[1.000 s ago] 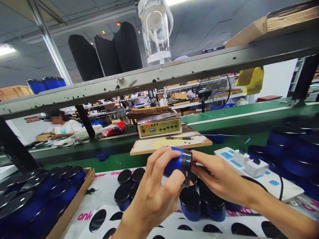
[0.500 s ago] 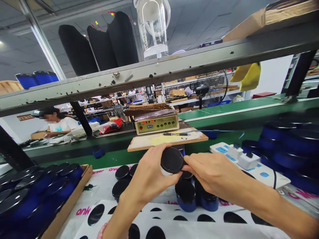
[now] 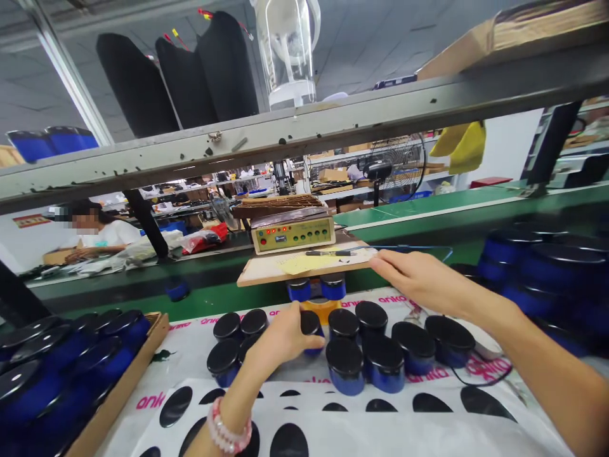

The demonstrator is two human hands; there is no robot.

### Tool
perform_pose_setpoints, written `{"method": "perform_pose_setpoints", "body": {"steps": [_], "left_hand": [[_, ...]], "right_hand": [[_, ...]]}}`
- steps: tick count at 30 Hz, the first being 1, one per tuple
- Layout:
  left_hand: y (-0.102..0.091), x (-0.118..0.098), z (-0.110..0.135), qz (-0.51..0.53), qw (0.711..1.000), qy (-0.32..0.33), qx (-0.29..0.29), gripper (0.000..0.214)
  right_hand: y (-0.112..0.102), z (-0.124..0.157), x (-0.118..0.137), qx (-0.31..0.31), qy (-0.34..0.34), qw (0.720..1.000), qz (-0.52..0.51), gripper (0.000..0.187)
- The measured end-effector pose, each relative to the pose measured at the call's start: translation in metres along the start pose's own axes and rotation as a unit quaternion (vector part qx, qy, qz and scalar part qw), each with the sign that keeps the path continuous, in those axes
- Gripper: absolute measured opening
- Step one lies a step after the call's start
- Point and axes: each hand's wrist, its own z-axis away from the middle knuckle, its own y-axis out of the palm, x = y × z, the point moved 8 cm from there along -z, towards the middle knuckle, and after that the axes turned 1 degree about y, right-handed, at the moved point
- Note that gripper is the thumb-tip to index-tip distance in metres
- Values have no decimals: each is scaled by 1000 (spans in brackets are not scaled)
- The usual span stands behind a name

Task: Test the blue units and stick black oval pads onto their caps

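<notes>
My left hand [image 3: 280,339] is wrapped round a blue cylinder with a black cap [image 3: 311,327], resting it on the white printed sheet [image 3: 200,355] among several like cylinders [image 3: 345,365]. My right hand [image 3: 419,276] hovers to the right, near the wooden board [image 3: 266,270], fingers stretched out, holding nothing. The board rests on two blue cylinders [image 3: 316,287].
A yellowish tester box [image 3: 292,235] and a pen sit on the board. A cardboard tray [image 3: 118,393] of blue cylinders is at the left; more are stacked at the right [image 3: 547,266]. A grey shelf beam [image 3: 285,139] crosses overhead. Another person [image 3: 95,231] works at the far left.
Both hands held one blue cylinder up in front of me. My left hand has lowered it onto the sheet among the others; my right hand let go and moved right toward the board.
</notes>
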Motion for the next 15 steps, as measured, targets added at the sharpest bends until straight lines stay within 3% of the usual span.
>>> {"method": "perform_pose_setpoints", "body": {"steps": [5,8,15], "left_hand": [[15,-9,1,34,998,44,39,48],[11,-14,6,27,997,56,43,45],[16,-14,9,1,995,67,79,39]], "right_hand": [[63,-9,-15,173,-9,985,3,29],[92,-9,-10,225,-34,974,-10,29],[97,-13,-23,230,-29,973,13,18]]}}
